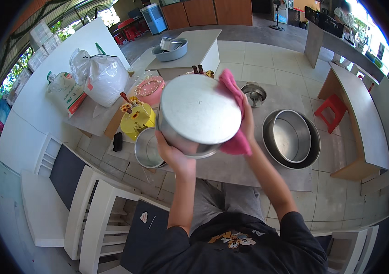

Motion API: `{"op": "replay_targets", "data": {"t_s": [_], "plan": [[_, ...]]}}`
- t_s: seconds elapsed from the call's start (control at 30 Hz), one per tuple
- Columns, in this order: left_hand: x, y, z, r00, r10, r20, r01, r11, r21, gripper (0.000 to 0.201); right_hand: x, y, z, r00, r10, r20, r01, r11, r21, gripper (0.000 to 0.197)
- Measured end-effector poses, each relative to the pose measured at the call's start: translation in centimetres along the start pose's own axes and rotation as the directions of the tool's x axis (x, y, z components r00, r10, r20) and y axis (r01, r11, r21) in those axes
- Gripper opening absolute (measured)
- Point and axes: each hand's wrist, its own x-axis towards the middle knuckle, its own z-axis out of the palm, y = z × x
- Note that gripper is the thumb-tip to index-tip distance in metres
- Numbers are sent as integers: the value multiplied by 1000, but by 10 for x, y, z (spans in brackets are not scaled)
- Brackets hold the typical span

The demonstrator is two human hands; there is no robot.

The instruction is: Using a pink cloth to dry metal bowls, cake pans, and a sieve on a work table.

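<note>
A round metal cake pan (199, 109) is held up over the table, its flat bottom turned toward me. My left hand (175, 155) grips its lower left wall with the fingers partly hidden beneath. My right hand (248, 121) presses a pink cloth (235, 141) against the pan's right side. Below and left of the held pan stands an open metal pan (148, 148). On the right, a smaller round pan (291, 136) sits inside a wider dark metal pan (314, 150). Small metal tins (255, 93) stand behind my right hand.
A yellow decorated cake (138, 121) and a pink one (150, 91) stand at the left, near a stuffed white bag (105, 80). A grey basin (171, 52) with metalware rests on the far table. A white chair (101, 214) and a red stool (331, 112) flank me.
</note>
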Motion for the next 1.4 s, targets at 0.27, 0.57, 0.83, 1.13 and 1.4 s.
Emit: {"op": "replay_targets", "data": {"t_s": [0.27,0.57,0.83,1.13,1.4], "plan": [[1,-24,-14,878,479,-26,-425,803,418,42,-48,43,21,539,-605,587,775,82,-627,44],[-32,-14,-19,752,209,626,-648,411,641,16,68,-39,70,884,178,433,454,-98,-886,29],[-17,-46,-29,353,369,860,-671,-540,508,19,-51,-9,71,808,-122,576,487,-409,-771,39],[-34,9,-15,771,144,620,-613,430,663,27,56,-63,57,895,350,277,94,458,-884,35],[-7,1,-8,995,-1,-104,5,999,40,48,23,-2,-19,949,286,-135,-286,958,19,40]]}}
